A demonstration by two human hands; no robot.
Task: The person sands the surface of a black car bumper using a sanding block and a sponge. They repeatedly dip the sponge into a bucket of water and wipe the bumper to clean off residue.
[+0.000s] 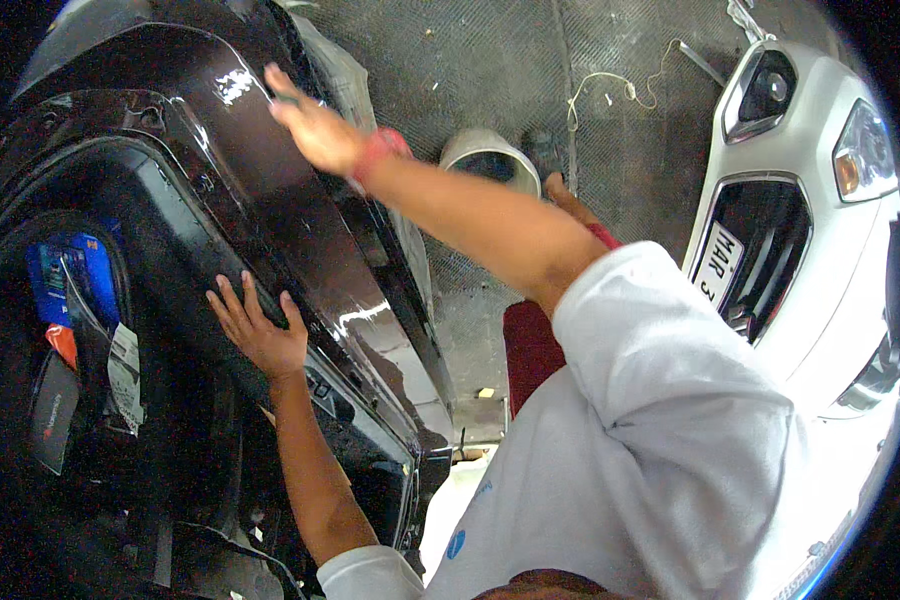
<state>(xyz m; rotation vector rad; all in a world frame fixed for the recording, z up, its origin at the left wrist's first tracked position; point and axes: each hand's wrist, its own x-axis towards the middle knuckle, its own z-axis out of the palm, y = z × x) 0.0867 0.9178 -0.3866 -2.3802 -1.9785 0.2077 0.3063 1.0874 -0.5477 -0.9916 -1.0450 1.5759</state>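
Note:
My left hand (258, 325) lies flat with fingers spread on the black inner trim (175, 205) along the edge of a car's open boot. Farther off, my right hand (318, 132) reaches over the glossy dark rear body panel (260, 170), fingers stretched out and slightly blurred. A dark patch shows between its thumb and fingers; whether that is a thing or just the panel behind, I cannot tell. Red bands (378, 155) circle my right wrist. Inside the boot are a blue printed package (75, 275), an orange piece (61, 345), a dark grey box (55, 415) and a printed paper (125, 375).
A pale bucket (490, 160) stands on the dark textured floor (490, 60) beyond my right forearm. To the right is the front of a white car (830, 130). A thin pale cord (610, 80) lies loose on the floor. Translucent sheeting (345, 70) hangs beside the dark panel.

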